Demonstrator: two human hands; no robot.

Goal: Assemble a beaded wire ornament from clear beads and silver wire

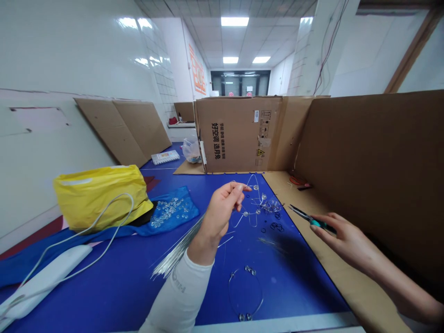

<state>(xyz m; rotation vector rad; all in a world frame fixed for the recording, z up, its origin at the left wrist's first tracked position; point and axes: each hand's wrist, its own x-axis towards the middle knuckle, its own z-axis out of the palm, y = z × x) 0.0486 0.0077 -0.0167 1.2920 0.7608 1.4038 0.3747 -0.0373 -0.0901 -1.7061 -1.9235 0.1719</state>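
Observation:
My left hand (pixel 222 206) is closed in a pinch over the middle of the blue table (pixel 138 286). From its fingertips hangs a bent wire piece with clear beads (pixel 255 187), its loops spreading to the right and below. To the right, my right hand (pixel 343 233) is wrapped round long-nosed pliers (pixel 301 212) with teal and black handles, their tips pointing left and apart from the wire. Nearer me lies a round wire loop with clear beads (pixel 262 293). A bundle of straight silver wires (pixel 173 256) is partly hidden behind my left forearm.
Small dark rings (pixel 276 226) and a pile of small metal bits (pixel 272 206) lie beyond. Loose clear beads (pixel 169 210) rest on blue cloth beside a yellow bag (pixel 104 196). A white power strip (pixel 48 282) with its cable lies left. Cardboard walls (pixel 239 138) stand behind and right.

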